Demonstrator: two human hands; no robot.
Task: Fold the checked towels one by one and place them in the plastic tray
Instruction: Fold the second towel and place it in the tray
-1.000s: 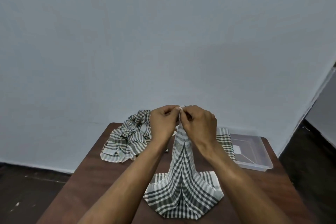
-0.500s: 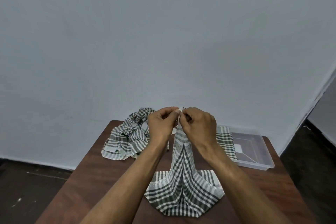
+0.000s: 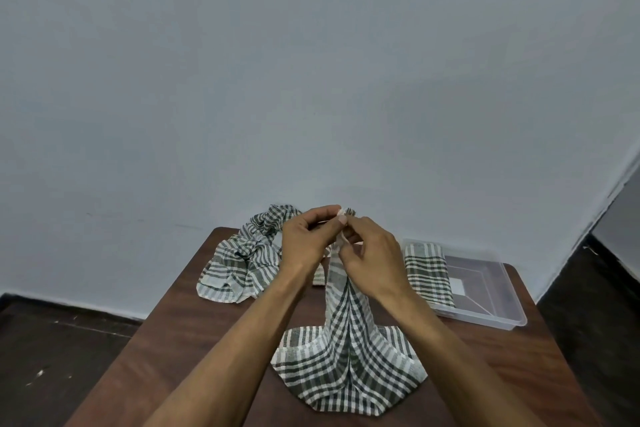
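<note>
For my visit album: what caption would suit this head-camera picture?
Both hands, left hand and right hand, pinch a checked towel up off the table; one folded towel lies in the plastic tray.

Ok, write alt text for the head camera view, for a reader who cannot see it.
Two bare hands, left hand and right hand, pinch the top of a checked towel whose lower part spreads on a brown table. A crumpled towel lies at the back left; a folded towel sits in a clear plastic tray at the right.
</note>
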